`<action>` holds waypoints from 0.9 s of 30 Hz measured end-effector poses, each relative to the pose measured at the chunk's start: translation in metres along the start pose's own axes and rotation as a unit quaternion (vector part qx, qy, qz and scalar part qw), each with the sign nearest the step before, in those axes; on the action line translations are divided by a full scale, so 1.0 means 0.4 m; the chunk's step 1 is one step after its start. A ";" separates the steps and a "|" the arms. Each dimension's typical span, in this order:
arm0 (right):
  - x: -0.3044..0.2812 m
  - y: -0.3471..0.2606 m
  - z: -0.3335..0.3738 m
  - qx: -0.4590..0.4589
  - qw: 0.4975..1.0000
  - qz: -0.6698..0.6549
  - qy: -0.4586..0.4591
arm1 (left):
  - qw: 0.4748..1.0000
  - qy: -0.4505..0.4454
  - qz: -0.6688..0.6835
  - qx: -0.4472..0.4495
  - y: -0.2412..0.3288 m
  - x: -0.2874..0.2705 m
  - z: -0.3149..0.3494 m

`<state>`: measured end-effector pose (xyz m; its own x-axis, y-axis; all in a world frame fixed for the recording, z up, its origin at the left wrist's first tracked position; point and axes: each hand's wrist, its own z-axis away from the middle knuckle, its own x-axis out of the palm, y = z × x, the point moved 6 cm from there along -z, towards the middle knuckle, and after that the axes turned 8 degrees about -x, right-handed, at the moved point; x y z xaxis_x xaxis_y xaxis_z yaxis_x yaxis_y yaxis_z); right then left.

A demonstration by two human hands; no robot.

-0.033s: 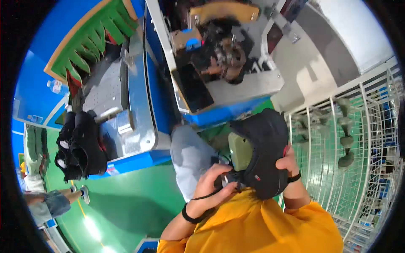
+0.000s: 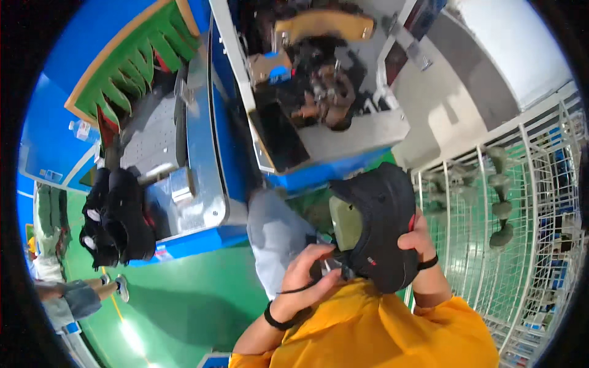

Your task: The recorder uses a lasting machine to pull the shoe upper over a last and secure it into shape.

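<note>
A black shoe upper (image 2: 386,227) with a small red mark is held up in front of my yellow shirt. A pale green last (image 2: 346,222) shows in its opening. My right hand (image 2: 418,239) grips the upper along its right side, thumb on the outer face and fingers mostly hidden behind. Close to its lower left end, my left hand (image 2: 310,273) is closed, thumb and forefinger curled around something small and dark with a bright glint. What that is I cannot make out. A dark cord crosses my left wrist.
Ahead stands a machine (image 2: 331,92) with a dark panel. Black shoes (image 2: 126,214) hang over the edge of a metal-topped blue bench (image 2: 205,153) at left. White wire rack (image 2: 485,227) with grey pieces stands close on my right. Another person's legs (image 2: 83,297) show at far left.
The shoe upper sits slightly lower and further left in the picture. Both hands keep their hold, and the surroundings shift slightly with the view.
</note>
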<state>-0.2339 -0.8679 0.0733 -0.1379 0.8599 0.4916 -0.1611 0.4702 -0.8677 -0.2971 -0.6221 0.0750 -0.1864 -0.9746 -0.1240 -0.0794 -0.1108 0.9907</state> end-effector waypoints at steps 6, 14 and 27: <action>0.134 -0.283 -0.125 -0.118 0.953 0.275 -0.042 | 0.967 -0.050 0.176 -0.178 -0.116 0.049 0.019; 0.320 -0.532 -0.320 -0.149 0.896 0.410 -0.086 | 0.873 0.004 0.459 -0.167 -0.151 0.023 -0.023; 0.481 -0.463 -0.632 0.008 0.560 0.811 -0.170 | 0.871 -0.045 0.409 -0.268 -0.249 0.001 -0.056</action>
<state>0.0165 -0.7390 0.3100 -0.2928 0.0655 -0.9539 0.4376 -0.8778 -0.1946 -0.2674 -0.6158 -0.0224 -0.0443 -0.7538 0.6556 0.5799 0.5149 0.6313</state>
